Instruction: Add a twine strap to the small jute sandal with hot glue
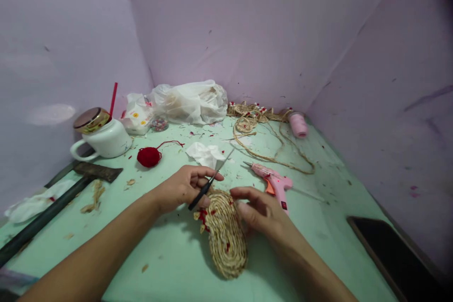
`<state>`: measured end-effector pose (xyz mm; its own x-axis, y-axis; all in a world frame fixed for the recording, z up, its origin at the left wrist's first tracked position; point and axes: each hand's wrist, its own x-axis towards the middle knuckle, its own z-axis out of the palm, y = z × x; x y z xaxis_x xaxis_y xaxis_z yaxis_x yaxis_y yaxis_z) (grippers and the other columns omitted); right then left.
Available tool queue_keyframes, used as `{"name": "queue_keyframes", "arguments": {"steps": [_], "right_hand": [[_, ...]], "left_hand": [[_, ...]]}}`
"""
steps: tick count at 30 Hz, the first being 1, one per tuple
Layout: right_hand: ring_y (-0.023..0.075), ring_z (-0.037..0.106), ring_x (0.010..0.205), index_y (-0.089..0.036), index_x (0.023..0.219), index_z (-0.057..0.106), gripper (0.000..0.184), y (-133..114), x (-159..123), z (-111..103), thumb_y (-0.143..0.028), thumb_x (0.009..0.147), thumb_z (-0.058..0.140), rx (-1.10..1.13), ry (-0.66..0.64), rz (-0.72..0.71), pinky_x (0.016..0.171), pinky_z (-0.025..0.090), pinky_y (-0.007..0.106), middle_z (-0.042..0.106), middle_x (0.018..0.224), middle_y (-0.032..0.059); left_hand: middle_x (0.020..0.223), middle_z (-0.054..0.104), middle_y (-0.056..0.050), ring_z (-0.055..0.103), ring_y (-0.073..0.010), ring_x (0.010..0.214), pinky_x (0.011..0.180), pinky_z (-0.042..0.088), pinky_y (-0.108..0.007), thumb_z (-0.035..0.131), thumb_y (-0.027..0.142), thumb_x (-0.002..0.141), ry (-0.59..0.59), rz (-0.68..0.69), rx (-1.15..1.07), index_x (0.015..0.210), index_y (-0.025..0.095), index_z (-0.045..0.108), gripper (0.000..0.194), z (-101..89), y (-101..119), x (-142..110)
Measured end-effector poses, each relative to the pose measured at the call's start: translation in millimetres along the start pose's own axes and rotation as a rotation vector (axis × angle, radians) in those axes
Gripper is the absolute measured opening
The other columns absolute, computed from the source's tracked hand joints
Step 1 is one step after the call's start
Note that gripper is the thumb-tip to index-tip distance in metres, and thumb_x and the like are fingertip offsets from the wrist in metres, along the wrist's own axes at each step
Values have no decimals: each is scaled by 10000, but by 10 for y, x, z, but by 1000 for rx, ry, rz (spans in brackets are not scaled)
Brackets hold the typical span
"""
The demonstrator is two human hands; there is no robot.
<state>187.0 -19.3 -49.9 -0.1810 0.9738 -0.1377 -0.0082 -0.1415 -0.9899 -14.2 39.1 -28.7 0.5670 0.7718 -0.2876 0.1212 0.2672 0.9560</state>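
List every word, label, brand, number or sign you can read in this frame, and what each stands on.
No text can be read.
White packet: any print beside the yellow motifs is too blurred.
Pink glue gun: any marking on the handle's dark patch is too small.
Woven piece: no lettering shows.

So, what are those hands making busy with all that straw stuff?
A person's left hand holds a slim black-handled tool with a thin metal shaft. Their right hand is curved at the right edge of a long oval piece of coiled tan straw cord. A pink glue gun with an orange trigger lies just beyond that hand.
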Motion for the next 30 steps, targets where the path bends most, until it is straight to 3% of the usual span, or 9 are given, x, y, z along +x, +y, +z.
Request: {"name": "queue_keyframes", "arguments": {"steps": [3, 7, 10, 13, 16, 20, 24, 30], "right_hand": [[193, 611, 717, -188, 1065, 552, 443, 74, -11, 108, -334, 668, 680, -15, -123, 15, 619, 489, 327, 628, 987, 84], [217, 586, 870, -180, 1044, 560, 411, 92, -8, 163, -234, 656, 681, -14, -86, -62, 781, 455, 361, 632, 960, 63], [188, 595, 764, -175, 955, 595, 339, 74, 3, 171, -227, 637, 702, 56, -89, -22, 703, 467, 316, 647, 834, 30], [165, 601, 650, -170, 874, 614, 278, 63, 20, 149, -265, 634, 716, 305, -22, 89, 635, 475, 296, 655, 727, 16], [169, 616, 669, -175, 875, 636, 281, 48, 50, 97, -255, 621, 724, 488, 164, 137, 638, 483, 288, 675, 761, 30], [189, 635, 702, -161, 829, 660, 220, 18, 89, 29, -243, 631, 712, 559, 272, 118, 665, 496, 300, 694, 790, 52], [187, 639, 717, -160, 853, 664, 232, 9, 98, 26, -235, 640, 717, 591, 307, 59, 685, 497, 298, 705, 806, 48], [202, 642, 689, -156, 808, 676, 205, 34, 81, 109, -238, 627, 730, 590, 245, 41, 689, 497, 331, 707, 744, 47]], "left_hand": [[656, 532, 29, 487, -95, 582, 517, 348, -221, 671, 104, 538, -49, 16, 27, 1032, 137, 571, 505, 65, 5, 13], [711, 569, 7, 521, -106, 634, 590, 404, -244, 665, 102, 551, 6, 67, -14, 1028, 122, 526, 497, 164, -13, 84], [753, 585, -19, 523, -109, 625, 580, 412, -248, 662, 164, 592, 48, 145, -39, 1064, 120, 488, 505, 212, -11, 125], [741, 574, -21, 520, -115, 615, 562, 402, -244, 634, 249, 651, 222, 233, 25, 1049, 126, 484, 443, 206, 18, 101], [689, 557, 1, 510, -124, 615, 565, 387, -242, 619, 288, 673, 313, 276, 307, 992, 147, 514, 363, 167, 34, 16], [712, 588, 1, 514, -143, 616, 571, 377, -250, 561, 275, 694, 285, 258, 806, 980, 191, 538, 299, 174, 0, -96], [881, 638, -56, 569, -225, 784, 688, 413, -307, 499, 218, 657, 246, 272, 1106, 1092, 210, 523, 436, 260, -18, -140], [1006, 616, -138, 571, -298, 904, 774, 428, -402, 465, 269, 684, 197, 186, 1294, 1258, 148, 429, 588, 347, 10, -155]]}}
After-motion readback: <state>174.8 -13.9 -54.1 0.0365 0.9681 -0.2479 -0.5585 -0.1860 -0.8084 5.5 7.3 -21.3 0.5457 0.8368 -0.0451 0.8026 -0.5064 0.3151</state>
